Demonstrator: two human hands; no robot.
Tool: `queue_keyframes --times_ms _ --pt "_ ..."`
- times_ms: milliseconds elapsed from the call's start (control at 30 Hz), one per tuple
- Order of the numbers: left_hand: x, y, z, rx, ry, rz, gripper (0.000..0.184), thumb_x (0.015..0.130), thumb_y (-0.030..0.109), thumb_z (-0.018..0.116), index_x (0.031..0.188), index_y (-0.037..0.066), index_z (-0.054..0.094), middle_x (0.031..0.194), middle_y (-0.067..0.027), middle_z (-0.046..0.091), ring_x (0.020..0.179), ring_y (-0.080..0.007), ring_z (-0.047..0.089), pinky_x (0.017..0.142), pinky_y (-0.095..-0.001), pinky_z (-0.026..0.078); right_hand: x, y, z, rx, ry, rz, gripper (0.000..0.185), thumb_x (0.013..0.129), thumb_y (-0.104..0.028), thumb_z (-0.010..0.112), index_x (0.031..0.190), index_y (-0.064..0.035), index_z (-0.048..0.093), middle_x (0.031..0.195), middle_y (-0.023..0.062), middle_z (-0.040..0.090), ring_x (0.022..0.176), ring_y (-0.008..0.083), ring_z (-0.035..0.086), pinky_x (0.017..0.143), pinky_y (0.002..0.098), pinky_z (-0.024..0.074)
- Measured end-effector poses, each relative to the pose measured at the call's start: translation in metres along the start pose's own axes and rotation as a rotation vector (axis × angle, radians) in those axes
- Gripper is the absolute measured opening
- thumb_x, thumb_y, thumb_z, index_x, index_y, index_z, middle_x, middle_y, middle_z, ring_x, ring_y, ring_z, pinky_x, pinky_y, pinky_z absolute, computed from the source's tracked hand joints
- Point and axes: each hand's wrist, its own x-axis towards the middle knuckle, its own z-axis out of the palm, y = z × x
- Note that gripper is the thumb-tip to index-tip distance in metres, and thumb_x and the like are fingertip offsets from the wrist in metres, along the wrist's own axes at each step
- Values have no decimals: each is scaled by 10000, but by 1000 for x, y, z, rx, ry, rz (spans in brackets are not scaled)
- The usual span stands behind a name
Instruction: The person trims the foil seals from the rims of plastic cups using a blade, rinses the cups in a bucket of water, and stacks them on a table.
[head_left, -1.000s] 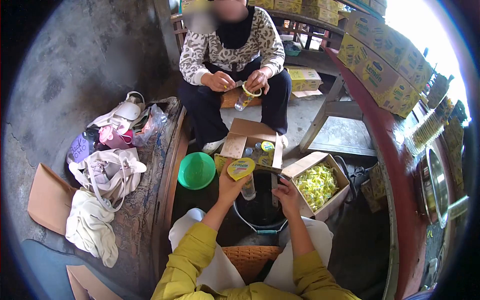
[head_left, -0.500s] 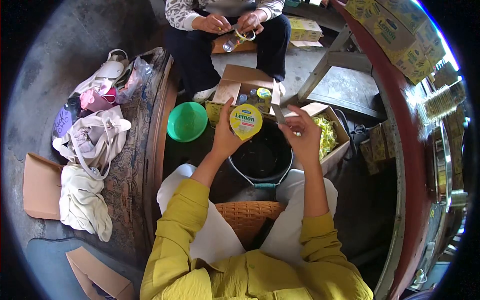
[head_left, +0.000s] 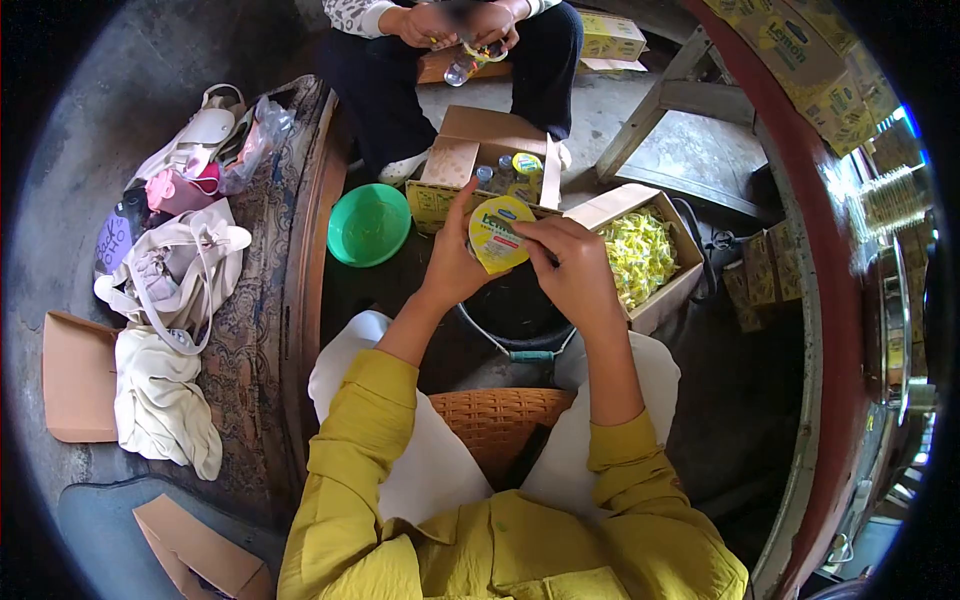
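two hands (head_left: 458, 262) (head_left: 572, 264) meet at the yellow-lidded cup (head_left: 500, 234), forearms angled inward.

Lid (head_left: 492, 238): glossy, perhaps foil | basin (head_left: 369, 228): smooth plastic | open carton (head_left: 492, 127): matt cardboard | pale bundle (head_left: 162, 395): cloth

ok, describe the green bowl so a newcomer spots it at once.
Start at the patterned platform on the left. Just right of its brown edge, beside the open carton, is the round green bowl. Unlike the dark bucket nearby, it's bright and shows no carry handle.
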Motion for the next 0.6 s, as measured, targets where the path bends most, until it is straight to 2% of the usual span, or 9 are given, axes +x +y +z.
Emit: queue_keyframes --times_ms 100,333,433,600 --pt "0 3 0 40 17 33 949 595 50 759 1320 67 148 1026 -153 572 932 -230 579 796 -319 459 -1 0 4 20 14 -19 224 675 32 571 885 -30 622 774 138 591 705 298 571 643 358 473" --pt "0 5 -2 37 -4 35 950 598 50 756 1326 90 146 1037 -150 565 931 -233 579 788 -325 465 -2 0 6 -5 -17 -23 230 664 41 565 870 -38 629 802 127 592 750 284 569 668 358 474" --pt "-1 2 -4 -11 -35 -36 994 569 7 762 1333 59 127 1094 -157 511 986 -224 532 838 -326 439 -3 0 7 -33 -32 -29 239 657 46 561 868 -42 631 811 123 593 760 281 570 675 358 475" --pt "-2 0 -3 -55 -58 -55 1004 572 1 759 1338 69 114 1105 -155 504 991 -228 527 843 -328 436 -3 2 6 -34 -57 -25 241 654 50 552 861 -45 633 811 118 592 769 280 571 678 356 476"
